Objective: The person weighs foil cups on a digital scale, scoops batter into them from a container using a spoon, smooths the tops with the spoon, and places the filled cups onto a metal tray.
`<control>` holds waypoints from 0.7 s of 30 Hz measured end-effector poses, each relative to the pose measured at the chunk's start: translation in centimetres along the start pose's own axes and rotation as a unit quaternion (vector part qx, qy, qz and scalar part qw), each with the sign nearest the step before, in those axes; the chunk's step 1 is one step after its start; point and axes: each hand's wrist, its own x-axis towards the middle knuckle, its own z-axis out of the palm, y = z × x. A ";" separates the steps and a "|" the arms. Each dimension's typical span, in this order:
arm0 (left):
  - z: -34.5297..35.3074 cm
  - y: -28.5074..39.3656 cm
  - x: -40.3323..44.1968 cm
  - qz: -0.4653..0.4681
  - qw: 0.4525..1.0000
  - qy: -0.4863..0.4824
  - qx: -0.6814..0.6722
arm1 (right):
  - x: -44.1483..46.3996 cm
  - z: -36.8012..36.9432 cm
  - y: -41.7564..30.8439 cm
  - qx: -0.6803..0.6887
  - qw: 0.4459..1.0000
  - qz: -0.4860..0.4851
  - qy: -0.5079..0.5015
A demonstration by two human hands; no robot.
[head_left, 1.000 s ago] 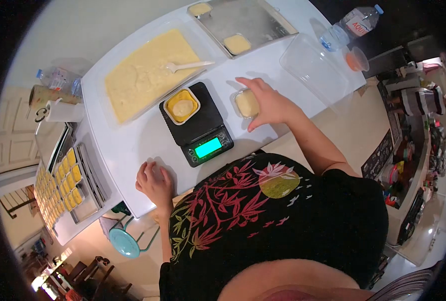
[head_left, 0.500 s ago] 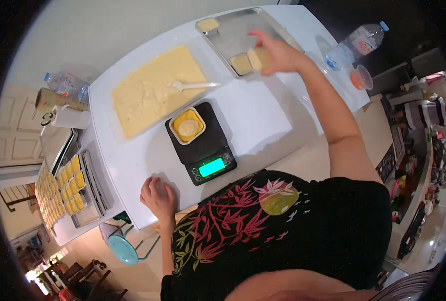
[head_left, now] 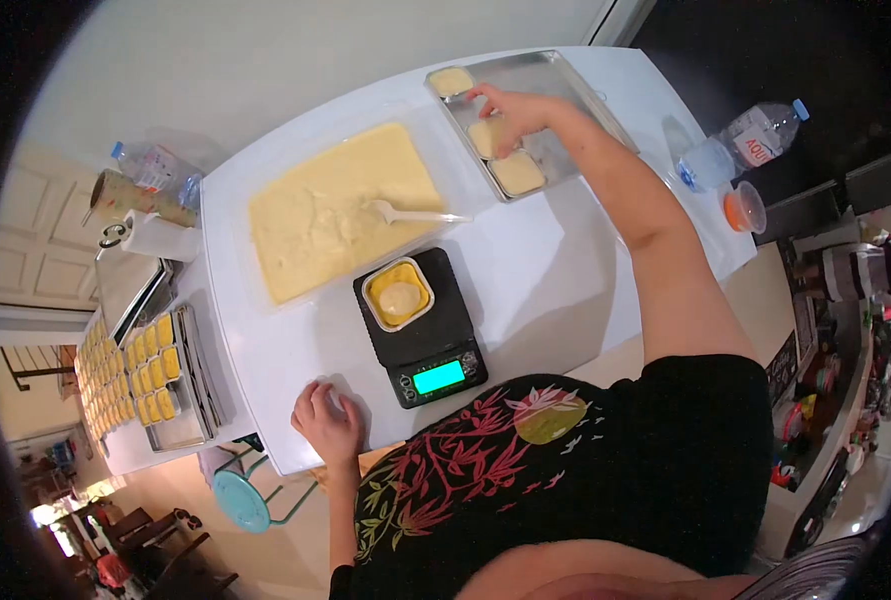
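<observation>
My right hand is over the metal tray, its fingers around a small square foil cup of pale yellow mixture. Beside that cup sits a similar filled cup, and another cup occupies the tray's far left corner. Resting on the front table edge, my left hand has loosely curled fingers and holds nothing. Near it, a black digital scale with a lit green display bears a foil cup with a yellow lining and a pale dollop inside.
A wide clear container of pale yellow mixture lies left of the tray, a white spoon in it. A water bottle and orange-bottomed plastic cup stand right. Many filled cups cover a side table, near a turquoise stool.
My right hand has moved left along the tray with the foil cup, which is now behind the other filled cup. The view has shifted. My left hand stays at the table edge.
</observation>
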 end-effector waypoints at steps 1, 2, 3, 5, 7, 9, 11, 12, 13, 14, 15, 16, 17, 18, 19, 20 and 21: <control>0.1 -0.1 0.0 0.000 1.000 0.000 0.001 | 0.3 0.2 0.4 -0.014 1.000 -0.007 0.002; 0.1 -0.1 -0.1 0.000 1.000 0.001 0.002 | 0.7 0.2 0.8 -0.027 1.000 -0.013 0.004; 0.0 -0.1 -0.1 0.000 1.000 0.000 0.000 | 0.8 -0.2 0.8 0.006 1.000 -0.002 0.022; 0.0 -0.1 -0.1 0.001 1.000 0.001 -0.004 | 1.4 -1.3 0.9 0.073 0.996 0.019 0.057; 0.1 0.0 0.0 -0.003 1.000 0.002 -0.006 | 3.1 -2.4 0.9 0.014 0.985 0.080 0.149; 0.0 0.1 0.0 -0.007 1.000 0.003 -0.007 | 5.2 -2.5 0.7 0.003 0.966 0.121 0.229; 0.0 0.3 0.1 -0.012 1.000 0.005 -0.007 | 8.1 -1.3 0.3 0.040 0.944 0.141 0.294; 0.0 0.4 0.2 -0.015 1.000 0.007 -0.007 | 9.3 -1.0 -0.4 0.033 0.942 0.149 0.299; 0.0 0.5 0.2 -0.019 1.000 0.008 -0.007 | 10.4 -0.7 -1.1 0.026 0.939 0.157 0.304; 0.0 0.5 0.2 -0.022 1.000 0.008 -0.007 | 11.2 -0.4 -1.6 0.020 0.936 0.166 0.308; 0.0 0.4 0.2 -0.023 1.000 0.007 -0.005 | 11.6 -0.3 -1.8 0.014 0.940 0.169 0.295; 0.1 0.4 0.1 -0.024 1.000 0.006 -0.004 | 12.0 -0.4 -1.9 0.008 0.944 0.172 0.281; 0.1 0.4 0.1 -0.024 1.000 0.005 -0.003 | 12.1 -0.4 -2.0 0.002 0.947 0.176 0.268; 0.0 0.5 0.1 -0.024 1.000 0.003 -0.006 | 12.0 -0.4 -2.1 0.000 0.945 0.176 0.275; -0.1 0.6 0.1 -0.024 1.000 0.002 -0.009 | 11.8 -0.5 -2.2 -0.001 0.943 0.177 0.282; -0.1 0.6 0.3 -0.024 1.000 0.002 -0.013 | 11.5 -0.9 -2.3 -0.004 0.940 0.177 0.290; -0.2 0.5 0.3 -0.024 1.000 0.003 -0.013 | 10.6 -1.2 -2.3 0.003 0.950 0.153 0.271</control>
